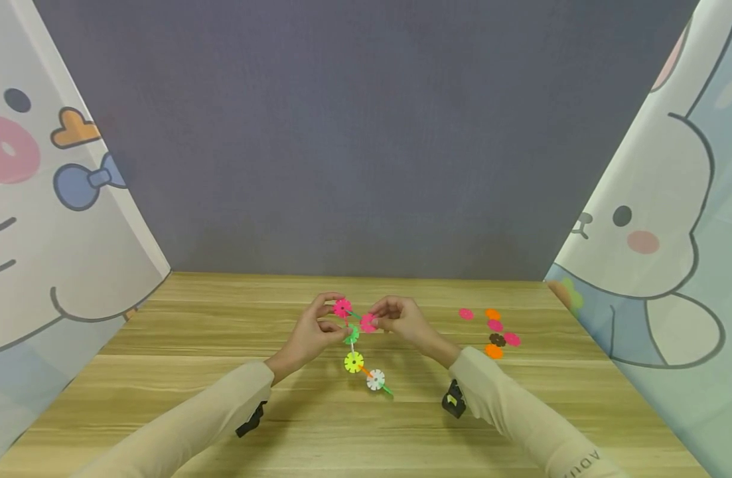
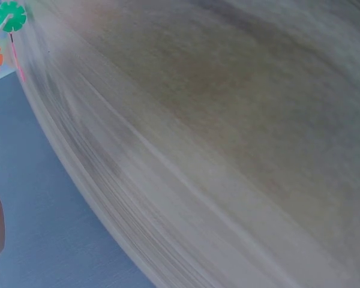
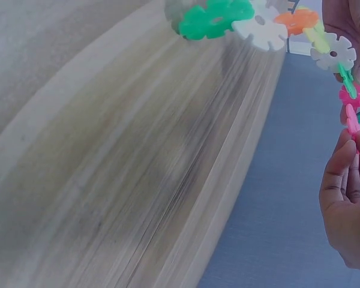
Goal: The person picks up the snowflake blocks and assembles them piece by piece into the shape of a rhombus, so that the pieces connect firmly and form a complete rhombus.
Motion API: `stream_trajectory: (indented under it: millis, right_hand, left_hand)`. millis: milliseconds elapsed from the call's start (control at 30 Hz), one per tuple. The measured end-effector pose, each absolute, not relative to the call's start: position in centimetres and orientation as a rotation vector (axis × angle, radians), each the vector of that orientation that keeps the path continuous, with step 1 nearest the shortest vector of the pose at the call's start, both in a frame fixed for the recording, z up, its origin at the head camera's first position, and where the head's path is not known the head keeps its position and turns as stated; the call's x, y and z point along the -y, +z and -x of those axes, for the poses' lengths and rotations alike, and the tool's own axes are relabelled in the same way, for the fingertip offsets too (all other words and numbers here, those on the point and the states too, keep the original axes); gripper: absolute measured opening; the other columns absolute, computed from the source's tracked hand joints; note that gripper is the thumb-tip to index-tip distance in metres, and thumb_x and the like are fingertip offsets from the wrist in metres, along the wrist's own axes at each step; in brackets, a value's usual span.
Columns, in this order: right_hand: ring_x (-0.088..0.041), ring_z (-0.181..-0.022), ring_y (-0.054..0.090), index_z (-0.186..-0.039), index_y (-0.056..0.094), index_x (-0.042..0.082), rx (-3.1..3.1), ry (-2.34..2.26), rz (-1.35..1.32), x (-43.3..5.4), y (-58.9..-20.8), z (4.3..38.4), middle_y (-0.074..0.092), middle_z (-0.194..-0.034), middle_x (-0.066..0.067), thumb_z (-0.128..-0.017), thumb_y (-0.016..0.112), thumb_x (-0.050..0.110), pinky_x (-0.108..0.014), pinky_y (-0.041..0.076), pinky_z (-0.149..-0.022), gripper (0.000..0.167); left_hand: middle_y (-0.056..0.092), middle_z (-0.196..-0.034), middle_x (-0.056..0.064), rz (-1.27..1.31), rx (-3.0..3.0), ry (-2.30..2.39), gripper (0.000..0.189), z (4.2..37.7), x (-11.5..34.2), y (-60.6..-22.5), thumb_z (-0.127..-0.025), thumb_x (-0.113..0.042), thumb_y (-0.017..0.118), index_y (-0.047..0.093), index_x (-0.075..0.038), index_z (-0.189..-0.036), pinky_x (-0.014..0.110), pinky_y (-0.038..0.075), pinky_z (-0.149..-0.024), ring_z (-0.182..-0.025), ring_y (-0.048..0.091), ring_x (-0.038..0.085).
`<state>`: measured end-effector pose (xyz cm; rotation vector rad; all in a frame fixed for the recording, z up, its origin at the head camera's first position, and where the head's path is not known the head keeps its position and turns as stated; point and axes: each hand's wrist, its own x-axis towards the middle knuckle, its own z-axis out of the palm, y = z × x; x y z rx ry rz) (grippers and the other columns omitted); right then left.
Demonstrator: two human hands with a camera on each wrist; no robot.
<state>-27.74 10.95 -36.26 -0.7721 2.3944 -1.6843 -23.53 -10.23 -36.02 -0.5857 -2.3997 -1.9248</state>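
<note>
A chain of slotted plastic snowflake discs hangs over the table between both hands. My left hand (image 1: 312, 328) grips its upper end, the thumb at a green disc (image 1: 352, 334) and the fingers by a pink disc (image 1: 342, 308). A second pink disc (image 1: 368, 323), pinched by my right hand (image 1: 406, 322), joins the chain through a green disc seen edge-on. Lower down follow a yellow disc (image 1: 354, 362), an orange one edge-on, a white disc (image 1: 375, 380) and a green end disc (image 3: 216, 19). In the left wrist view only a little of the chain shows, at the top left corner.
Loose discs lie on the wooden table (image 1: 222, 372) right of the right hand: pink (image 1: 466, 313), orange (image 1: 494, 351), brown (image 1: 498, 340) and others. A grey panel (image 1: 366, 146) stands behind the table, with cartoon-printed sheets (image 1: 658, 199) at both sides.
</note>
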Motion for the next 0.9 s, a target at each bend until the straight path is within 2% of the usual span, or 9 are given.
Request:
stream_trajectory:
  millis: [67,233,400,500,700,900]
  right_hand:
    - [-0.036,-0.079,0.059,-0.102,0.061,-0.006,-2.400,-1.684,0.777,-11.0,-36.3,27.8,0.064,-0.096,-0.022,-0.084,0.063,0.003,-0.022,0.049,-0.061,0.020]
    - [-0.041,-0.083,0.058,-0.100,0.062,-0.003,-2.390,-1.694,0.763,-11.0,-36.3,27.6,0.065,-0.094,-0.019,-0.084,0.062,0.003,-0.022,0.049,-0.061,0.018]
    - [-0.022,-0.077,0.061,-0.101,0.061,-0.004,-2.379,-1.701,0.773,-11.0,-36.0,27.5,0.064,-0.097,-0.020,-0.083,0.062,0.002,-0.023,0.050,-0.064,0.018]
    - [-0.013,-0.075,0.060,-0.101,0.061,-0.004,-2.375,-1.697,0.777,-11.0,-35.9,27.4,0.064,-0.098,-0.020,-0.083,0.062,0.002,-0.024,0.051,-0.065,0.019]
    - [-0.012,-0.075,0.060,-0.101,0.061,-0.004,-2.374,-1.692,0.767,-10.9,-36.0,27.6,0.065,-0.097,-0.019,-0.083,0.062,0.002,-0.026,0.052,-0.065,0.019]
    - [-0.014,-0.073,0.059,-0.101,0.060,-0.006,-2.381,-1.691,0.762,-10.8,-36.0,27.6,0.064,-0.096,-0.021,-0.083,0.062,0.001,-0.022,0.049,-0.062,0.020]
  left_hand:
    - [0.052,-0.121,0.025,0.590,2.397,-1.925,0.058,23.6,10.2,-36.1,-0.080,0.002,0.066,0.039,-0.007,-0.130,0.038,0.055,-0.068,-0.075,0.065,0.025]
    - [0.051,-0.121,0.027,0.597,2.385,-1.941,0.059,24.2,10.3,-36.8,-0.079,0.003,0.066,0.038,-0.007,-0.131,0.046,0.053,-0.070,-0.075,0.065,0.027]
    - [0.052,-0.122,0.024,0.595,2.381,-1.927,0.061,25.2,10.5,-38.1,-0.079,0.001,0.067,0.039,-0.011,-0.131,0.051,0.052,-0.071,-0.074,0.065,0.027]
    - [0.053,-0.121,0.022,0.591,2.394,-1.900,0.060,25.3,10.5,-38.3,-0.079,-0.002,0.069,0.040,-0.015,-0.130,0.049,0.052,-0.069,-0.072,0.065,0.024]
    - [0.053,-0.120,0.020,0.596,2.406,-1.880,0.059,25.2,10.4,-38.2,-0.079,-0.005,0.070,0.041,-0.018,-0.129,0.049,0.052,-0.068,-0.071,0.066,0.023]
    - [0.053,-0.121,0.021,0.600,2.389,-1.864,0.060,25.1,10.2,-38.2,-0.078,-0.003,0.069,0.041,-0.015,-0.129,0.037,0.055,-0.067,-0.071,0.066,0.018]
